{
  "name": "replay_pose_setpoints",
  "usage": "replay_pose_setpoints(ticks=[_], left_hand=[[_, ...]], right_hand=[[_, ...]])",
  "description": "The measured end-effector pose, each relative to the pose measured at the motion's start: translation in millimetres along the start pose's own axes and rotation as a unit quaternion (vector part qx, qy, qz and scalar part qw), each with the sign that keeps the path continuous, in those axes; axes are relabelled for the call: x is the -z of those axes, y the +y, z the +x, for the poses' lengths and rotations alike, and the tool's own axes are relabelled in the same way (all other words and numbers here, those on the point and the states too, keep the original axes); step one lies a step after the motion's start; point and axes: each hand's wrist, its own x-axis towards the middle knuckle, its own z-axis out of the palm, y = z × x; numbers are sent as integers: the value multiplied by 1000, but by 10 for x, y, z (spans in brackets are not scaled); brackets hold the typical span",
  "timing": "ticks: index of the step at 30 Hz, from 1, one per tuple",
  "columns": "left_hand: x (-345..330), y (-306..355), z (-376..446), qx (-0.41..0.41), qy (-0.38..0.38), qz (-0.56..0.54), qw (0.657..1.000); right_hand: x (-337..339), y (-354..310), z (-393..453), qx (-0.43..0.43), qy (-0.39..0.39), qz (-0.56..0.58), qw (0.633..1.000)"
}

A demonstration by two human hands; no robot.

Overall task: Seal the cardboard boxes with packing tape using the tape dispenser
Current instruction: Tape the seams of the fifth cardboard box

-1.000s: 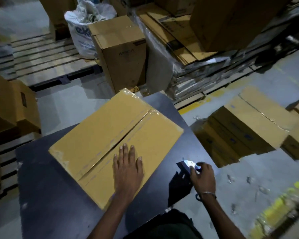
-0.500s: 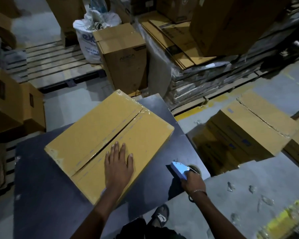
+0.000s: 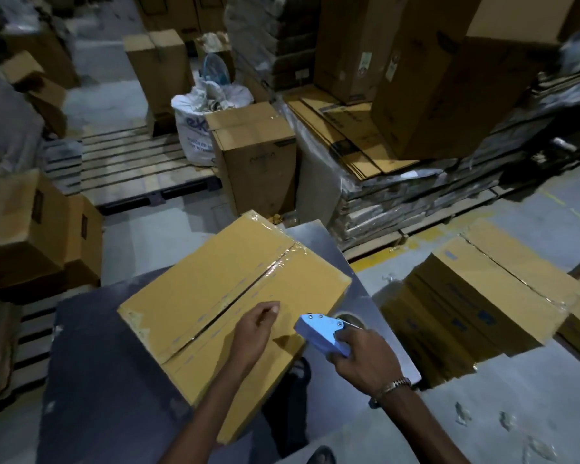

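A flat yellow-brown cardboard box lies at an angle on the dark table. Its centre seam runs from the near left to the far right, with shiny tape at the far end. My left hand is over the near right flap, fingers loosely curled and holding nothing I can see. My right hand grips the blue tape dispenser at the box's near right edge, its nose pointing toward my left hand.
Stacked sealed boxes sit on the floor to the right of the table. Behind the table stand an upright box, a white sack and a pallet of flattened cardboard. More boxes are at the left, beside a wooden pallet.
My left hand has lifted from lying flat on the flap and curled its fingers. My right hand has brought the dispenser up from the table edge to the box's right edge.
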Motion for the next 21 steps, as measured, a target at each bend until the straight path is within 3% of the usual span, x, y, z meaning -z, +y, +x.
replay_pose_setpoints(ticks=[5, 9, 17, 21], left_hand=[[647, 369, -43, 116, -92, -169, 974], [1312, 186, -14, 94, -88, -200, 971], [2429, -277, 198, 128, -108, -257, 952], [2802, -452, 353, 106, -77, -214, 968]], right_hand=[[-173, -786, 283, 63, -32, 9, 997], [-447, -1318, 484, 97, -69, 22, 993], [-915, -2167, 730, 129, -129, 95, 979], [-1143, -2469, 827, 140, -142, 133, 971]])
